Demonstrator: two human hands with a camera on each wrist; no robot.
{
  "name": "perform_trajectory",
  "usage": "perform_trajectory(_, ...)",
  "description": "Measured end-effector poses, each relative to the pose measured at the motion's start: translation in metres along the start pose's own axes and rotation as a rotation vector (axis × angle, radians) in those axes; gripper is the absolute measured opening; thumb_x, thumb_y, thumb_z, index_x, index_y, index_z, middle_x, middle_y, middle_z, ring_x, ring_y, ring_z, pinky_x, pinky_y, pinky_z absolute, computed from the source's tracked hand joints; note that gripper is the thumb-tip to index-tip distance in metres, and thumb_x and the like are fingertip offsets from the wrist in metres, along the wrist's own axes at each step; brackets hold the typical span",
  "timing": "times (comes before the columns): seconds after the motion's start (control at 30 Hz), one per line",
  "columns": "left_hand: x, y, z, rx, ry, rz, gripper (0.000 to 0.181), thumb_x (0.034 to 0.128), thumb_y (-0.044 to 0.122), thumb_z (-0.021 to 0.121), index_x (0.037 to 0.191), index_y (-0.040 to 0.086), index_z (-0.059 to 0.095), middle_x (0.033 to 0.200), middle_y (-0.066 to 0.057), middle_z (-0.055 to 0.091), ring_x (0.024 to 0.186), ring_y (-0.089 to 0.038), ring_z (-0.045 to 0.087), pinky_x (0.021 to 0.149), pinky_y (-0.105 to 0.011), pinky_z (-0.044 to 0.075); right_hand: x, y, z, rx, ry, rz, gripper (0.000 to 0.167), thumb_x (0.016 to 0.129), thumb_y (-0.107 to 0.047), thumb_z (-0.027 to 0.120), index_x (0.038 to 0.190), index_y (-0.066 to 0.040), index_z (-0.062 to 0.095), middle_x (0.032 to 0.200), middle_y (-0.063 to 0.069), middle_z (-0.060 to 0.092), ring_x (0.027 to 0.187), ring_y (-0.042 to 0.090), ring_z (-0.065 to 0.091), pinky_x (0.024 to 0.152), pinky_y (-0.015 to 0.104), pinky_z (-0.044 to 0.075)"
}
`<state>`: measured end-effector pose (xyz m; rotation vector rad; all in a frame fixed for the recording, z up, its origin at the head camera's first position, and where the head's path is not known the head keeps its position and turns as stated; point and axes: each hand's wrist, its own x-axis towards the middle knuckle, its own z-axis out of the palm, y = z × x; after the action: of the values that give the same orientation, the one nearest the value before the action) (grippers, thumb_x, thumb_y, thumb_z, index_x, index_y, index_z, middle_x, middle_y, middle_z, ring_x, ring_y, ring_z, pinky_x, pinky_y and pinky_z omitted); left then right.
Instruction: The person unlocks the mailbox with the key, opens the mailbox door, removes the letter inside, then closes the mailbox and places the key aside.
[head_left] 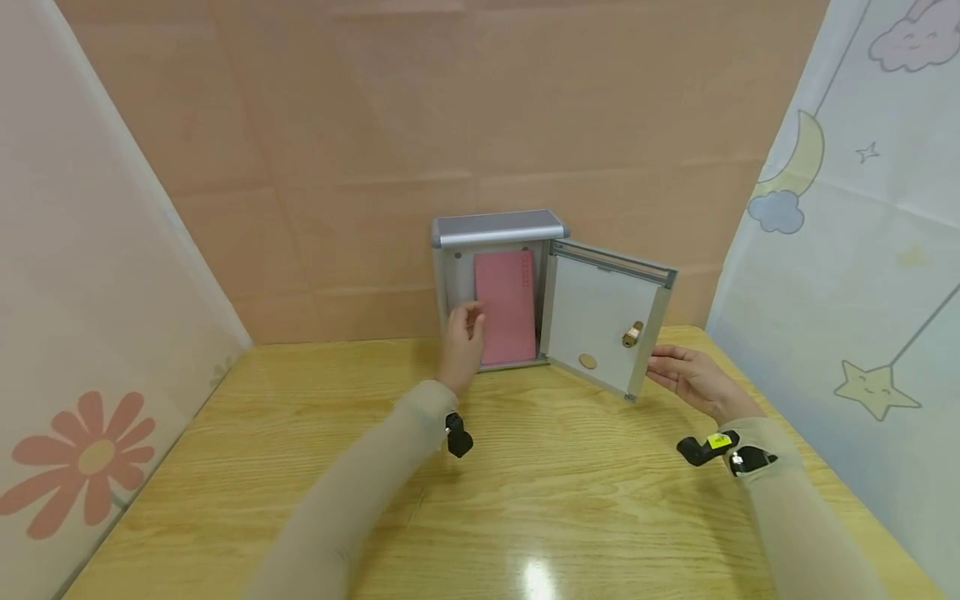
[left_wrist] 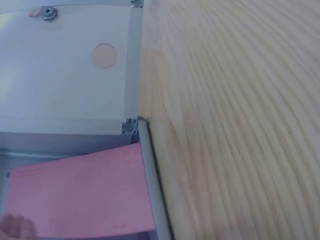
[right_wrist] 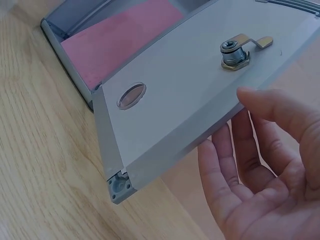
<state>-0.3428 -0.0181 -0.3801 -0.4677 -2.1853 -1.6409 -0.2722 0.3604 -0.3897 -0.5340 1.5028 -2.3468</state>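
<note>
A grey metal letter box [head_left: 498, 227] stands against the back wall, its door [head_left: 600, 312] swung out to the right. Inside leans a pink envelope [head_left: 506, 308], upright and slightly tilted. My left hand [head_left: 462, 346] is at the envelope's left edge with loosely bent fingers; its fingertips [left_wrist: 17, 227] show blurred over the envelope in the left wrist view, and no grip on it is visible. With the thumb on the inner side and fingers behind, my right hand [right_wrist: 270, 165] holds the free edge of the door. A cam lock [right_wrist: 235, 54] sits on the door's inner face.
The box rests at the back of a wood-grain table [head_left: 420, 517]. A round hole [right_wrist: 131, 96] is low in the door. Printed cloth walls [head_left: 862, 275] stand at both sides, and a plain tan cloth [head_left: 360, 167] hangs behind.
</note>
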Motion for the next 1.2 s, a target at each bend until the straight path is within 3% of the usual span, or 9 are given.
perform_trajectory(0.13,0.012,-0.004,0.024,0.053,-0.136,-0.187,0.047,0.1031,0.006,0.033,0.150,0.004,0.026,0.148,-0.019,0.030,0.138,-0.031,0.035,0.111,-0.043,0.036,-0.001,0.000,0.000,0.002,0.005,0.002,0.034,0.100,0.010,0.034,0.109,-0.002,0.064,0.112,0.007,0.068,0.105,0.019,0.066,0.096,0.029,0.050)
perform_trajectory(0.2,0.018,-0.008,0.032,0.054,-0.153,-0.255,0.055,0.0999,0.002,0.033,0.153,0.005,0.017,0.155,-0.020,0.020,0.143,-0.032,0.024,0.115,-0.045,0.029,-0.002,0.000,0.000,-0.003,0.011,0.004,0.034,0.100,0.010,0.034,0.110,-0.002,0.064,0.112,0.007,0.068,0.106,0.019,0.066,0.095,0.028,0.050)
perform_trajectory(0.3,0.023,-0.015,0.040,0.053,-0.141,-0.295,0.063,0.0964,-0.001,0.034,0.154,0.004,0.008,0.159,-0.020,0.009,0.148,-0.031,0.011,0.119,-0.043,0.020,-0.002,0.002,0.001,-0.005,0.022,0.004,0.034,0.101,0.009,0.034,0.110,-0.002,0.064,0.112,0.006,0.068,0.106,0.019,0.066,0.095,0.027,0.051)
perform_trajectory(0.4,0.023,-0.022,0.044,0.041,-0.111,-0.293,0.069,0.0931,-0.007,0.035,0.154,0.003,0.004,0.161,-0.019,0.005,0.149,-0.030,0.007,0.120,-0.043,0.016,-0.001,0.004,0.002,-0.012,0.041,0.006,0.035,0.101,0.009,0.034,0.109,-0.003,0.065,0.111,0.005,0.068,0.105,0.018,0.066,0.095,0.027,0.050)
perform_trajectory(0.5,0.020,-0.028,0.047,0.045,-0.072,-0.277,0.069,0.0936,-0.009,0.036,0.154,0.003,0.006,0.161,-0.017,0.009,0.148,-0.030,0.011,0.119,-0.043,0.018,-0.001,0.007,0.003,-0.014,0.052,0.016,0.036,0.101,0.009,0.034,0.109,-0.004,0.067,0.111,0.005,0.068,0.104,0.018,0.066,0.095,0.027,0.050)
perform_trajectory(0.7,0.018,-0.030,0.050,0.066,0.033,-0.312,0.056,0.1026,0.006,0.040,0.153,0.003,0.016,0.154,-0.020,0.028,0.141,-0.034,0.031,0.113,-0.046,0.033,-0.003,0.007,0.002,-0.027,0.049,0.008,0.035,0.101,0.008,0.034,0.110,-0.005,0.066,0.112,0.004,0.067,0.105,0.017,0.066,0.094,0.026,0.051)
perform_trajectory(0.87,0.020,-0.028,0.048,0.171,0.082,-0.306,0.039,0.1030,0.013,0.044,0.140,0.002,0.038,0.131,-0.021,0.052,0.119,-0.035,0.055,0.095,-0.046,0.049,-0.004,0.006,0.002,-0.031,0.061,0.005,0.033,0.101,0.008,0.035,0.111,-0.004,0.065,0.111,0.005,0.067,0.105,0.016,0.066,0.093,0.025,0.051)
perform_trajectory(1.07,0.018,-0.023,0.045,0.382,0.113,-0.204,0.018,0.1015,0.017,0.050,0.115,0.006,0.056,0.105,-0.014,0.065,0.091,-0.030,0.066,0.073,-0.042,0.054,-0.004,0.005,0.003,-0.048,0.059,0.002,0.033,0.101,0.007,0.036,0.110,-0.005,0.065,0.111,0.004,0.067,0.105,0.016,0.066,0.094,0.025,0.051)
perform_trajectory(1.2,0.019,-0.016,0.038,0.406,0.107,-0.120,0.014,0.1002,0.018,0.053,0.109,0.008,0.060,0.099,-0.011,0.068,0.084,-0.026,0.067,0.067,-0.038,0.055,-0.003,0.004,0.002,-0.039,0.056,-0.007,0.034,0.101,0.008,0.034,0.110,-0.004,0.065,0.111,0.005,0.067,0.104,0.017,0.066,0.093,0.026,0.051)
